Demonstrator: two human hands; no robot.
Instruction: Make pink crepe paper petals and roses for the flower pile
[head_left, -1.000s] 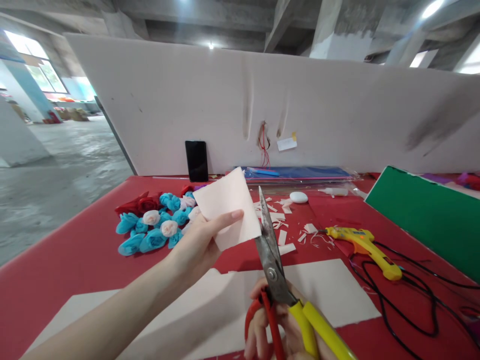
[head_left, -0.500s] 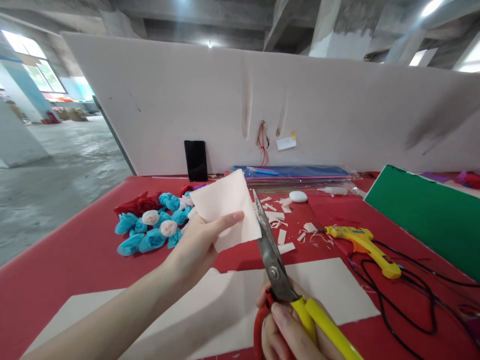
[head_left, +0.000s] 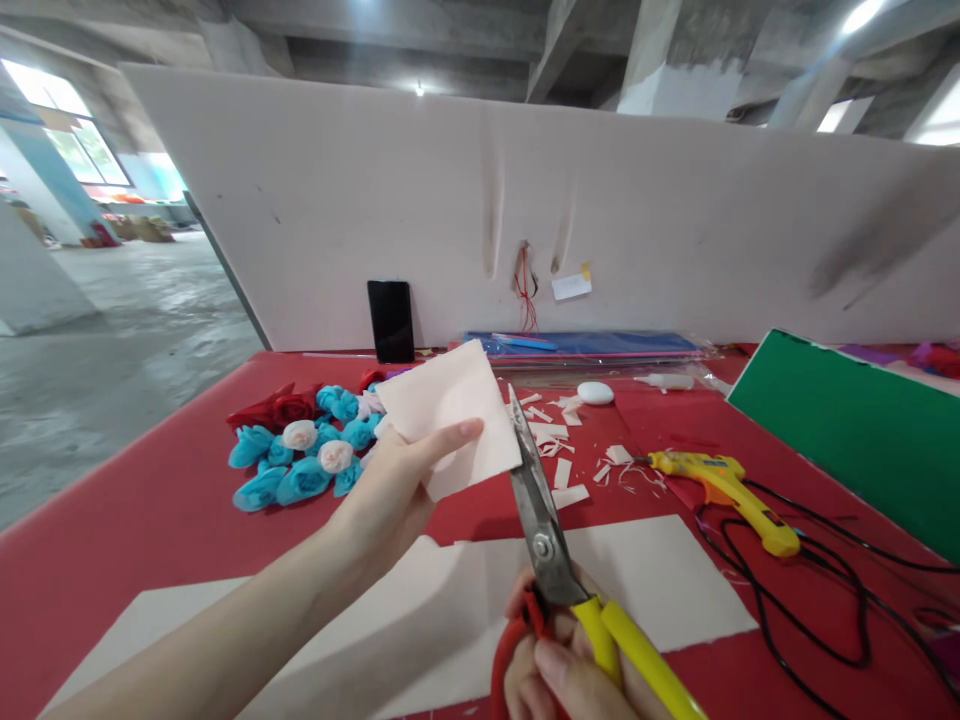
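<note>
My left hand (head_left: 409,465) pinches a pale pink piece of paper (head_left: 457,400) between thumb and fingers, held up above the table. Large scissors (head_left: 541,530) with worn metal blades and red and yellow handles are in my right hand (head_left: 570,660), whose fingers wrap the handles. The blades point up and away, nearly together, beside the right edge of the held paper; whether they touch it I cannot tell. Beneath both hands a long pale sheet (head_left: 645,580) lies on the red table (head_left: 172,520). Small paper scraps (head_left: 566,470) are scattered beyond the scissors.
Blue, red and pale pink fabric-like flowers (head_left: 304,480) lie at the left. On the right are a yellow glue gun (head_left: 720,475) with a black cord and a green board (head_left: 855,430). A phone (head_left: 391,322) leans on the white panel (head_left: 360,200), near a white oval object (head_left: 595,393).
The scissor blades have drawn closer together, and my right hand has shifted its grip on the handles. My left hand and the paper have hardly moved.
</note>
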